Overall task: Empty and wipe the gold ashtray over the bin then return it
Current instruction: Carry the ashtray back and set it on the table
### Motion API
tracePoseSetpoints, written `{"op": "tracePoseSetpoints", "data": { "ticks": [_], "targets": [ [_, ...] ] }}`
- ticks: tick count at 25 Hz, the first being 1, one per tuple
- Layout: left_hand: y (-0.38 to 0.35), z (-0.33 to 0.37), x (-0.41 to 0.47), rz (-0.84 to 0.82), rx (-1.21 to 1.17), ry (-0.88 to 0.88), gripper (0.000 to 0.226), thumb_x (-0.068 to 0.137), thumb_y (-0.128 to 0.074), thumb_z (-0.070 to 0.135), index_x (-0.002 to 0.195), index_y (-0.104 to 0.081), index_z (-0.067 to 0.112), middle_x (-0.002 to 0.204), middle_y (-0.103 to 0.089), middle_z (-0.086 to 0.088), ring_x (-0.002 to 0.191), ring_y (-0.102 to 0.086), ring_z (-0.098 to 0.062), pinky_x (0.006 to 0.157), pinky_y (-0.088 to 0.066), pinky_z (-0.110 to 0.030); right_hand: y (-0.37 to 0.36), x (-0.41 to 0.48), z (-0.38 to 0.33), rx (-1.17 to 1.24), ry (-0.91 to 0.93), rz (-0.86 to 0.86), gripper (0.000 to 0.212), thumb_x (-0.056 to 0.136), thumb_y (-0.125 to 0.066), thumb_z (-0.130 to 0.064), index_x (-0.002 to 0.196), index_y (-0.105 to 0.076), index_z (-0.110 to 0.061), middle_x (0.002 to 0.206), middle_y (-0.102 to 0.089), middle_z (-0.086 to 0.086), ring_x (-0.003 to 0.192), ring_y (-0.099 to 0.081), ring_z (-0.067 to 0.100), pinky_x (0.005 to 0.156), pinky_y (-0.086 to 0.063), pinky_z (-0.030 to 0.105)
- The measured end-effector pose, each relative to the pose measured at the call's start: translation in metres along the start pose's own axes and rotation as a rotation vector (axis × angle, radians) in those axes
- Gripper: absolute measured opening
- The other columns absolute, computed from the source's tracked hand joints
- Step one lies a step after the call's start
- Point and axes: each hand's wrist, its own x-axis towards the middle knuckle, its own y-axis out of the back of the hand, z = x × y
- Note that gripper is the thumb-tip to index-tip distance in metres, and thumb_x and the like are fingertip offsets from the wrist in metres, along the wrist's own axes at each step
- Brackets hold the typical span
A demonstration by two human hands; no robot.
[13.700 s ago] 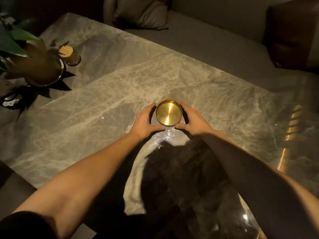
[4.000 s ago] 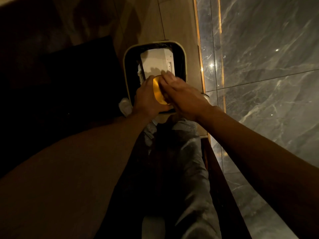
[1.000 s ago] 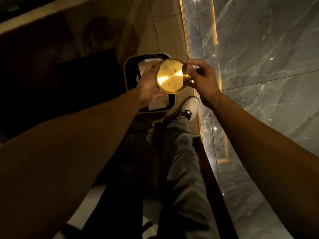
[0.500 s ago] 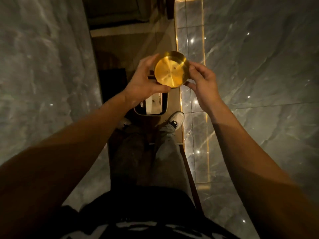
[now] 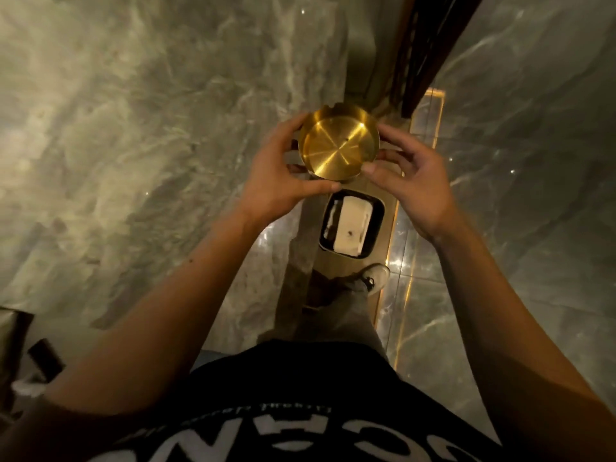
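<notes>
The round gold ashtray (image 5: 338,145) is held in the air between both hands, its open side facing me, with a small dark speck on its shiny bottom. My left hand (image 5: 280,175) grips its left rim, thumb under the near edge. My right hand (image 5: 410,181) holds the right rim with thumb and fingertips. Far below, on the floor in front of my feet, stands the dark bin (image 5: 351,225) with white paper inside.
A grey marble table top (image 5: 140,135) fills the left side, its edge close to my left forearm. A polished marble floor (image 5: 520,201) with lit gold strips lies to the right. My shoe (image 5: 376,278) stands just before the bin. Dark objects (image 5: 36,361) lie at the lower left.
I have straightened up: the bin has dropped further below the ashtray, and the marble table top has come into view on the left. Both hands still hold the ashtray, now turned open side up.
</notes>
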Motion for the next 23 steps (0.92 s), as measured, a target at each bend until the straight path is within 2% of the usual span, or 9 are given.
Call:
{"op": "tracePoseSetpoints", "data": {
  "ticks": [2, 5, 7, 9, 12, 14, 17, 21, 23],
  "targets": [
    [0.030, -0.006, -0.007, 0.052, -0.016, -0.039, 0.100, 0.055, -0.094, 0.023, 0.142, -0.044, 0.016, 0.139, -0.050, 0.000, 0.122, -0.054, -0.008, 0.090, -0.053, -0.019, -0.030, 0.003, -0.011, -0.075, 0.005, -0.043, 0.072, 0.077, -0.077, -0.006, 0.140, -0.045, -0.013, 0.137, -0.049, 0.009, 0.122, -0.053, 0.009, 0.100, -0.050, 0.026],
    [0.075, -0.023, -0.011, 0.049, -0.019, -0.109, 0.100, 0.057, -0.093, 0.027, 0.142, -0.043, 0.014, 0.140, -0.053, -0.001, 0.123, -0.054, -0.007, 0.098, -0.049, -0.019, -0.076, 0.006, -0.021, -0.221, 0.048, -0.047, 0.080, 0.073, -0.082, -0.015, 0.142, -0.044, -0.014, 0.139, -0.044, 0.007, 0.127, -0.050, 0.015, 0.106, -0.047, 0.037],
    [0.107, -0.037, -0.012, 0.002, -0.041, -0.123, 0.100, 0.056, -0.093, 0.027, 0.142, -0.045, 0.016, 0.139, -0.055, 0.001, 0.121, -0.056, -0.004, 0.100, -0.047, -0.017, -0.112, 0.005, -0.023, -0.316, 0.088, 0.021, 0.079, 0.072, -0.083, -0.015, 0.142, -0.045, -0.013, 0.137, -0.046, 0.005, 0.124, -0.052, 0.014, 0.104, -0.049, 0.034],
    [0.141, -0.052, -0.014, -0.040, -0.054, -0.139, 0.102, 0.054, -0.094, 0.028, 0.142, -0.045, 0.017, 0.138, -0.056, 0.002, 0.121, -0.057, -0.005, 0.101, -0.049, -0.021, -0.153, 0.000, -0.024, -0.367, 0.103, 0.092, 0.078, 0.072, -0.083, -0.016, 0.140, -0.047, -0.013, 0.135, -0.049, 0.004, 0.122, -0.055, 0.011, 0.101, -0.051, 0.032],
    [0.195, -0.069, -0.024, -0.067, -0.036, -0.161, 0.104, 0.052, -0.094, 0.034, 0.142, -0.046, 0.017, 0.139, -0.055, 0.001, 0.123, -0.056, -0.009, 0.104, -0.048, -0.026, -0.215, -0.011, -0.028, -0.371, 0.139, 0.163, 0.078, 0.073, -0.083, -0.018, 0.141, -0.046, -0.012, 0.137, -0.050, 0.005, 0.120, -0.056, 0.010, 0.098, -0.052, 0.029],
    [0.221, -0.071, -0.031, -0.093, -0.034, -0.175, 0.102, 0.054, -0.094, 0.030, 0.142, -0.045, 0.016, 0.140, -0.054, 0.000, 0.125, -0.055, -0.009, 0.105, -0.048, -0.025, -0.245, -0.016, -0.033, -0.378, 0.172, 0.202, 0.077, 0.073, -0.082, -0.019, 0.141, -0.046, -0.011, 0.138, -0.049, 0.007, 0.120, -0.055, 0.011, 0.097, -0.051, 0.027],
    [0.246, -0.069, -0.044, -0.098, -0.037, -0.196, 0.100, 0.057, -0.093, 0.026, 0.143, -0.044, 0.014, 0.141, -0.053, 0.002, 0.125, -0.053, -0.005, 0.102, -0.045, -0.016, -0.271, -0.024, -0.044, -0.417, 0.232, 0.246, 0.076, 0.072, -0.083, -0.017, 0.139, -0.047, -0.009, 0.134, -0.048, 0.003, 0.121, -0.053, 0.010, 0.098, -0.049, 0.021],
    [0.264, -0.054, -0.060, -0.036, -0.040, -0.221, 0.097, 0.057, -0.092, 0.023, 0.142, -0.045, 0.015, 0.136, -0.054, 0.008, 0.120, -0.053, 0.006, 0.097, -0.045, -0.012, -0.285, -0.028, -0.056, -0.469, 0.286, 0.247, 0.079, 0.072, -0.082, -0.024, 0.140, -0.046, -0.007, 0.137, -0.050, 0.006, 0.123, -0.053, 0.013, 0.102, -0.049, 0.029],
    [0.274, -0.045, -0.070, 0.034, -0.025, -0.224, 0.097, 0.058, -0.092, 0.019, 0.142, -0.045, 0.012, 0.137, -0.054, 0.005, 0.119, -0.052, 0.009, 0.096, -0.044, -0.010, -0.291, -0.024, -0.065, -0.402, 0.264, 0.201, 0.078, 0.072, -0.082, -0.024, 0.140, -0.046, -0.011, 0.138, -0.052, 0.004, 0.123, -0.053, 0.010, 0.103, -0.048, 0.030]
  ]
}}
